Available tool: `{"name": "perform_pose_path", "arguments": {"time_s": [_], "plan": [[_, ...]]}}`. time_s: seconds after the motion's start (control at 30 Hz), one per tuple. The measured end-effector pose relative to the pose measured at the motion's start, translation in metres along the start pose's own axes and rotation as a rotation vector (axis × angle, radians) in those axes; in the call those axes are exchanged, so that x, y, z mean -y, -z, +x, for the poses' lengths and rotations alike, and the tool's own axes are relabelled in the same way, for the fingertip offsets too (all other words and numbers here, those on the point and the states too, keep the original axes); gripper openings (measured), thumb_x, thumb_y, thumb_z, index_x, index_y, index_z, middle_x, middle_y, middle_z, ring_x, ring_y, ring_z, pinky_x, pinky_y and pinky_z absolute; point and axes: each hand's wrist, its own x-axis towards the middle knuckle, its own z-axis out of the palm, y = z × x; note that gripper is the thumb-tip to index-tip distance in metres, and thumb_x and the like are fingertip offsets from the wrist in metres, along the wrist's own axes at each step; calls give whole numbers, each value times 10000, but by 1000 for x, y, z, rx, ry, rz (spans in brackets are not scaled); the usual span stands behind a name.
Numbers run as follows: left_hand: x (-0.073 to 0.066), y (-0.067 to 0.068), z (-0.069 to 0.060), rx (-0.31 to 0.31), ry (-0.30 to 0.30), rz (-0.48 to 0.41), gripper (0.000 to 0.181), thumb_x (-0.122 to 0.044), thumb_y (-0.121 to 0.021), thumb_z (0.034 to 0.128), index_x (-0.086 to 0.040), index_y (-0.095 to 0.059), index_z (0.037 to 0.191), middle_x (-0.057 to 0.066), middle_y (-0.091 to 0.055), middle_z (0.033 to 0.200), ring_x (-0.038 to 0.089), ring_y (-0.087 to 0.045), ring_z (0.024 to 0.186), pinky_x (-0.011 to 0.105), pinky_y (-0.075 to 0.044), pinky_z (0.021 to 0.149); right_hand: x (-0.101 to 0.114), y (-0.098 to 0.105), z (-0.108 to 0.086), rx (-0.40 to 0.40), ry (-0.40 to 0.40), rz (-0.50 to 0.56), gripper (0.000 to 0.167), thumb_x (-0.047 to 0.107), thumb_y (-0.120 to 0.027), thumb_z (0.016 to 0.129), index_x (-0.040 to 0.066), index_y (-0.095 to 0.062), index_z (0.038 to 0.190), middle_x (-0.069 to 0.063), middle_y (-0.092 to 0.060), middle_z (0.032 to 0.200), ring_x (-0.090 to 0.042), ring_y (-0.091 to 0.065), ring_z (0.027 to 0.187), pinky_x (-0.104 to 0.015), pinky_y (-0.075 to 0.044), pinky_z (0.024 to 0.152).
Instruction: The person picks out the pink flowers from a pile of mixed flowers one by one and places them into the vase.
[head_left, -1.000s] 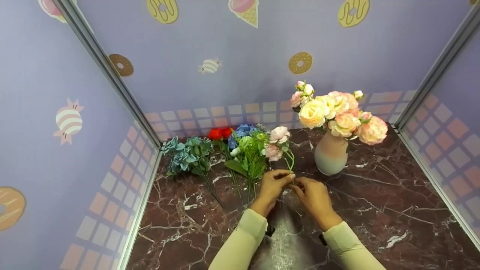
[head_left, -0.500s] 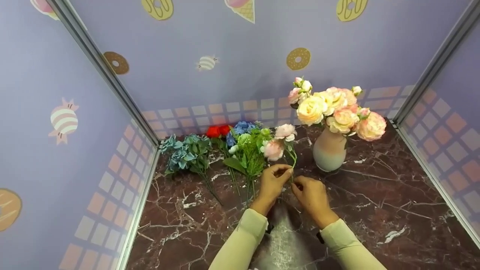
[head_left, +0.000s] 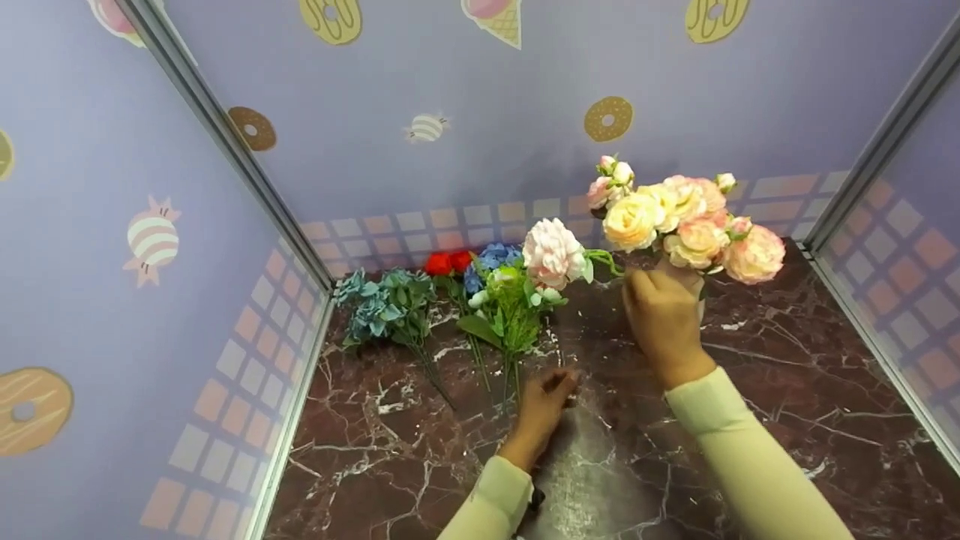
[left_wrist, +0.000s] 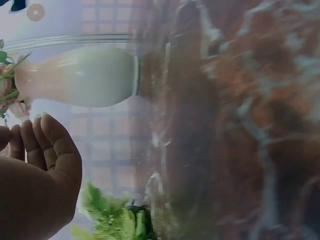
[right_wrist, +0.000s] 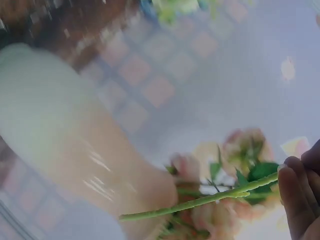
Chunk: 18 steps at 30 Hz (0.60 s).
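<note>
My right hand point(head_left: 664, 322) pinches the green stem point(right_wrist: 210, 199) of a pale pink flower point(head_left: 553, 253) in front of the vase. In the right wrist view the cut end of that stem overlaps the neck of the pink-to-white vase point(right_wrist: 75, 130); whether they touch I cannot tell. Cream and pink roses point(head_left: 694, 217) fill the vase, which my right hand mostly hides in the head view. My left hand point(head_left: 541, 412) hovers low over the table with fingers loosely bent and nothing held; the left wrist view has its fingers point(left_wrist: 55, 145) below the vase point(left_wrist: 95, 77).
Along the back left lie teal flowers point(head_left: 375, 304), red flowers point(head_left: 448, 262), blue flowers point(head_left: 499, 259) and a green leafy bunch point(head_left: 517, 322). Wall panels enclose the dark marbled table point(head_left: 375, 465) at the back and both sides.
My left hand has let go of the pink flower's stem and dropped back toward me. My right hand has lifted the flower up and right to the vase, its head now tipped left.
</note>
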Motion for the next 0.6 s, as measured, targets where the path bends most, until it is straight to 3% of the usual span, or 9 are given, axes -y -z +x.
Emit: {"name": "perform_pose_path", "arguments": {"time_s": [0.17,0.4,0.6], "plan": [[6,-2,-6,-3,15,17,206,-106,-753,1091,96,-769,1132,183,-813,1035,160,-766,911,384,-702,842,2,0,17,-52,40,24,249,-45,-759,1008,12,-660,787,-148,-697,729,-388,-663,575,-489,-522,523],[8,-2,-7,23,51,76,220,-190,-758,1101,21,-804,1141,56,-808,1025,256,-790,991,357,-696,859,10,-1,17,-71,19,73,177,-42,-777,1009,-12,-710,848,-163,-755,799,-387,-689,634,-492,-575,569],[9,-3,-7,58,32,132,210,-214,-747,1109,-19,-826,1108,237,-810,1088,297,-802,978,358,-702,835,10,1,24,-45,-28,115,172,-32,-760,1012,-3,-701,854,-161,-769,824,-376,-714,680,-483,-590,609]]}}
